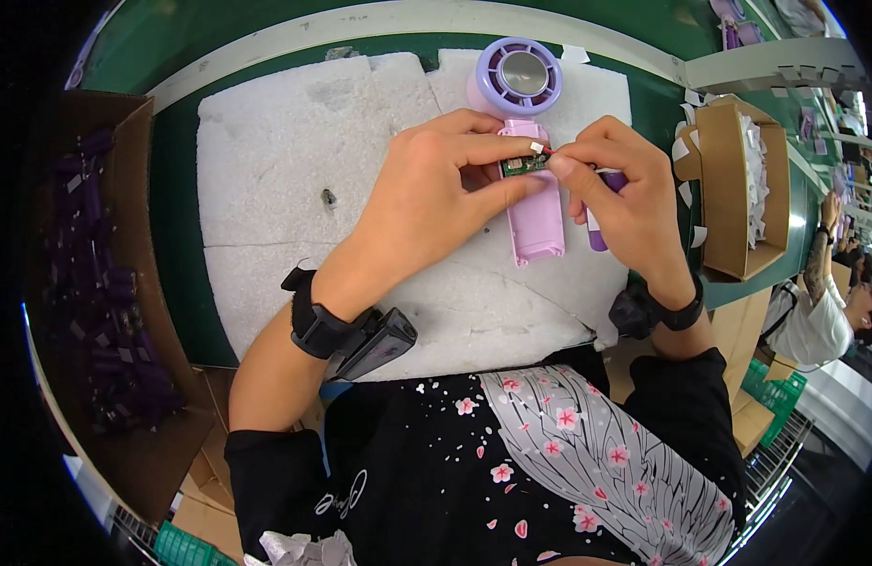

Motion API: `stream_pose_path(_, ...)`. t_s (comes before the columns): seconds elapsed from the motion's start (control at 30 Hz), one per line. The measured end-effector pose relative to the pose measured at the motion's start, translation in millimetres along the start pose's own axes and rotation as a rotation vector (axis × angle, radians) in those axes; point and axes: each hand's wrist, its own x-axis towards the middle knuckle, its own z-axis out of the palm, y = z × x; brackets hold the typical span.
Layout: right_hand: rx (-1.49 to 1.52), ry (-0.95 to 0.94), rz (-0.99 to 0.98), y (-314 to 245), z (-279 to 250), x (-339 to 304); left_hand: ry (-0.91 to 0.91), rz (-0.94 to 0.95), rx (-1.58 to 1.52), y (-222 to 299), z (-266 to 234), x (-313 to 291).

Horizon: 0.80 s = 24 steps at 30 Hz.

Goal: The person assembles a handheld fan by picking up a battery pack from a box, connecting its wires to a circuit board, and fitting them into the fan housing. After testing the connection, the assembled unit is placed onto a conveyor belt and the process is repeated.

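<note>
Box at far left: open brown cardboard carton [125, 283] beside the work surface, filled with dark purple cylinders [106, 311]; too dim to tell more.
Surface: green table [176, 217] with a pale raised edge strip [408, 19] along the far side.
Padding: white foam sheets [285, 160] laid edge to edge on the green top, cracked in places, with a small dark speck [329, 198] left of centre.
Left hand [427, 198]: palm down on the foam, thumb and fingers closed together around the upper end of the fan handle, steadying it; a black strap with a dark device [351, 340] sits on the wrist.
Handheld fan [535, 189]: lilac, lying flat on the foam in the middle of the table, round grille head [519, 75] pointing away from the person, pink handle shell [538, 226] open toward the person, a small green circuit board [523, 166] exposed between both hands.
Right hand [625, 193]: fingertips pinched on a thin red wire [546, 149] at the board, a purple cylinder [601, 222] tucked in the palm; black wristband.
Box at right: open cardboard carton [729, 189] holding white paper scraps [759, 160].
Room at far right: another person [823, 302] in a white top at a neighbouring station; green crates [776, 391] below.
</note>
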Motion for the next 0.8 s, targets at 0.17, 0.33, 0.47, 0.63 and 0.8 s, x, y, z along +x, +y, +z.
stream_pose_path(0.17,0.138,-0.097,0.115,-0.4,-2.5,1.7,-0.009,0.024,0.037,-7.3,0.4,1.0)
stream_pose_path(0.33,0.041,-0.127,0.134,0.3,-1.1,-1.4,-0.045,-0.025,-0.019,1.2,-2.4,0.0)
stream_pose_path(0.47,-0.051,-0.111,0.076,3.9,0.1,-2.5,-0.061,-0.040,-0.049,0.5,-3.3,0.6)
stream_pose_path(0.63,-0.077,-0.088,0.086,2.2,2.8,-4.1,-0.075,-0.035,-0.032,0.2,-4.7,0.5)
stream_pose_path(0.8,-0.168,-0.055,0.035,2.0,5.2,-6.1,-0.081,-0.021,-0.075,-1.9,-4.3,1.0)
